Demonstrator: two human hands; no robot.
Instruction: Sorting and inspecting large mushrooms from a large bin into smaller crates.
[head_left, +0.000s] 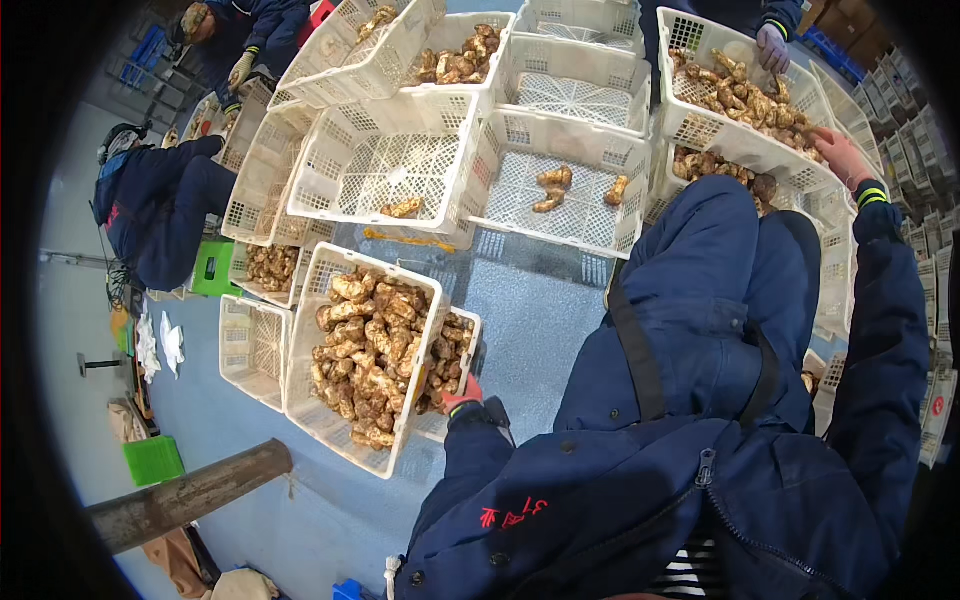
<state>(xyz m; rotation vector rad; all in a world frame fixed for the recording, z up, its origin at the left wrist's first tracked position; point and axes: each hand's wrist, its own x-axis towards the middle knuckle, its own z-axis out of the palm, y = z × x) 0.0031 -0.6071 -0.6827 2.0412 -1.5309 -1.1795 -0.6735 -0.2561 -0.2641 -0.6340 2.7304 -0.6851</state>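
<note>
My left hand (466, 393) is at the near end of a low white plastic crate (474, 330) holding brown mushrooms (450, 345); its fingertips are partly hidden. Beside and partly above that crate stands a fuller white crate (300, 390), heaped with matsutake-like mushrooms (371, 345). Over on the right, my right hand (836, 154) reaches over the rim of another white crate (750, 139) and touches mushrooms (757, 101) at its near corner. Whether either hand grips a mushroom is unclear. A co-worker's gloved hand (772, 49) is at the same right crate.
Ahead, one crate (562, 232) holds a few mushrooms (553, 187) and another (367, 214) holds one (403, 208). Stacked crates (686, 187) stand by my knees. Two people (161, 202) (251, 34) work at the left. A rusty pipe (195, 487) juts over the blue floor (517, 330).
</note>
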